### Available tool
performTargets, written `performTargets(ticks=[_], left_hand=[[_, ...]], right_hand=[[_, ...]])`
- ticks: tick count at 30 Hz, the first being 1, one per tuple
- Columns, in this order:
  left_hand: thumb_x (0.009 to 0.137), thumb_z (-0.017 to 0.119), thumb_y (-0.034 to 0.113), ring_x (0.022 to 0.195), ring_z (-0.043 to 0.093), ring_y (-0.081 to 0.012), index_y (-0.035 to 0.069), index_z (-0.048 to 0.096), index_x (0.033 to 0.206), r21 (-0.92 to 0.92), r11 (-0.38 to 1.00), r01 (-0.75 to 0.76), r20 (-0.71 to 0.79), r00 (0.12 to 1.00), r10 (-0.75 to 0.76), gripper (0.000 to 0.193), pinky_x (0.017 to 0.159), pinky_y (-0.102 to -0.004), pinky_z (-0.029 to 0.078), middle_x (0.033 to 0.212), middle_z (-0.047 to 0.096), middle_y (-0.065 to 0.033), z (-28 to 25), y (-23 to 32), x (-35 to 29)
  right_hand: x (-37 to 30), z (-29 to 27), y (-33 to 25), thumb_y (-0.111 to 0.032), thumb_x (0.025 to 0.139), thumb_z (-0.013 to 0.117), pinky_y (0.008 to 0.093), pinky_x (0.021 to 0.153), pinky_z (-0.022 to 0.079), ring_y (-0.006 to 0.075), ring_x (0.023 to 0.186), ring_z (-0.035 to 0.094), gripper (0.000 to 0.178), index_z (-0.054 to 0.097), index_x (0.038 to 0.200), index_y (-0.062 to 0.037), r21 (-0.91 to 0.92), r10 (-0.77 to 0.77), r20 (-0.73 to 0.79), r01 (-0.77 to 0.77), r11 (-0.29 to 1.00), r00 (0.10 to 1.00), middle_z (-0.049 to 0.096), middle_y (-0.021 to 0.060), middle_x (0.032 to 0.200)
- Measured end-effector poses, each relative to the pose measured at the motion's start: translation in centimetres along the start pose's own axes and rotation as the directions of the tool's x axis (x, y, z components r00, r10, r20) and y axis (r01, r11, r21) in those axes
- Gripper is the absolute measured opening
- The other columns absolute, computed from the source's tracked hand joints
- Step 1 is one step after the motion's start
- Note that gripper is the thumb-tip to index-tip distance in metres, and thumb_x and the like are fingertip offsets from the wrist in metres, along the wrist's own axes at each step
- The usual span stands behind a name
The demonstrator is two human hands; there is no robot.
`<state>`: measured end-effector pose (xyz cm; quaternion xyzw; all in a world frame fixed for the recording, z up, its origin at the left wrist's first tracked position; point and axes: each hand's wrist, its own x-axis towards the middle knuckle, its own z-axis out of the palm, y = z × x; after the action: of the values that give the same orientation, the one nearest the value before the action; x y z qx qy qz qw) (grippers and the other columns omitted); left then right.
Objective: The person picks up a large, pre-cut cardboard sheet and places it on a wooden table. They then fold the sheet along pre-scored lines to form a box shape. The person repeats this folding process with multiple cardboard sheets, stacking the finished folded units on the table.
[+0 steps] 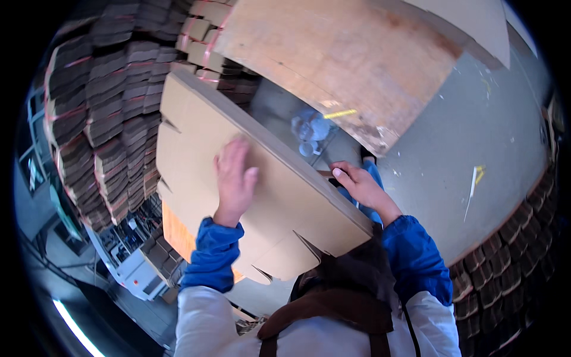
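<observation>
A stack of flat die-cut cardboard sheets (202, 131) with slots along its edge lies tilted in front of me. My left hand (234, 175) rests on the top sheet, fingers stretched out and slightly blurred, gripping nothing. Beside the stack's right-hand edge is my right hand (360, 183), its fingers closed with the thumb on top. A small brownish end shows at those fingertips, but I cannot make out what it belongs to.
Beyond the stack is a worn wooden board (345, 59) with a yellow strip (340, 113) at its edge. Clear plastic cups or wrap (310, 128) sit below it. Bundled cardboard piles (113, 113) rise at left, more piles (505, 262) at lower right. A machine (134, 262) stands lower left.
</observation>
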<state>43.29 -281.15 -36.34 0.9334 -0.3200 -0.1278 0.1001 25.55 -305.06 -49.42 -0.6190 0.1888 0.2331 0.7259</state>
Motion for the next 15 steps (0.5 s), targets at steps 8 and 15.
performTargets(ticks=[8,15], left_hand=[[0.094,0.056,0.047,0.144,0.027,-0.0358,0.006,0.035,0.147,0.12,0.45,0.885,-0.279,0.465,-0.84,0.07,0.109,-0.0632,0.023,0.155,0.029,-0.0192,1.5,-20.4,-29.7],[0.092,0.06,0.046,0.142,0.026,-0.0409,0.002,0.031,0.149,-0.288,0.479,0.829,-0.355,0.372,-0.858,0.078,0.115,-0.047,0.025,0.153,0.026,-0.0264,6.5,-23.2,-36.6]], right_hand=[[4.7,3.4,-9.0,-0.055,0.089,0.061,0.037,0.091,0.05,0.0354,0.099,0.066,0.08,0.044,0.136,0.0078,-0.223,0.035,0.094,-0.013,0.975,0.995,0.066,0.0256,0.11],[5.5,7.7,-12.6,-0.051,0.084,0.069,0.035,0.087,0.051,0.0302,0.101,0.067,0.085,0.043,0.134,0.012,-0.327,0.108,0.009,-0.099,0.94,0.994,0.066,0.0263,0.11]])
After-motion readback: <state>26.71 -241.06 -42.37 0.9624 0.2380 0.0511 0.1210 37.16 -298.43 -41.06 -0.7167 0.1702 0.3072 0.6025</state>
